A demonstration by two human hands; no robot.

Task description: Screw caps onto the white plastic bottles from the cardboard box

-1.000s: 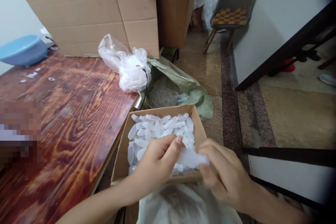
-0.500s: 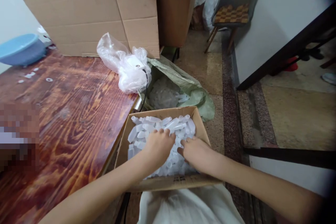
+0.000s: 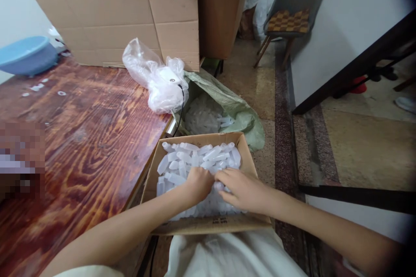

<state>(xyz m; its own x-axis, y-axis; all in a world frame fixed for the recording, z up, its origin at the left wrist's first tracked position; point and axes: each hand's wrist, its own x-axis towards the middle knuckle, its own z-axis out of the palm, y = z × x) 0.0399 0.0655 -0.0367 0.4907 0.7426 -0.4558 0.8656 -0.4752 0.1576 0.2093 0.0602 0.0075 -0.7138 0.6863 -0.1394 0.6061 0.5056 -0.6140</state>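
An open cardboard box (image 3: 248, 160) in front of me holds a heap of small translucent plastic bottles (image 3: 212, 153). Over the middle of the heap, my left hand (image 3: 199, 184) is closed with its fingers curled down; what they grip is hidden. Close beside it, my right hand (image 3: 238, 187) has its thumb and fingers around a translucent plastic bottle, whose rounded end (image 3: 219, 186) shows between them. The fingertips of both hands nearly meet.
Left is a glossy wooden table (image 3: 107, 138) with a blue basin (image 3: 29, 56) and a clear plastic bag (image 3: 162, 91) with a black cable. A green woven sack (image 3: 240, 112) stands beyond the box. Tall cardboard (image 3: 110, 13) rises behind; a grey chair (image 3: 295, 0) stands farther back.
My left hand has curled its fingers and turned inward. My right hand has moved left toward it, and a bottle's end now shows between its thumb and fingers.
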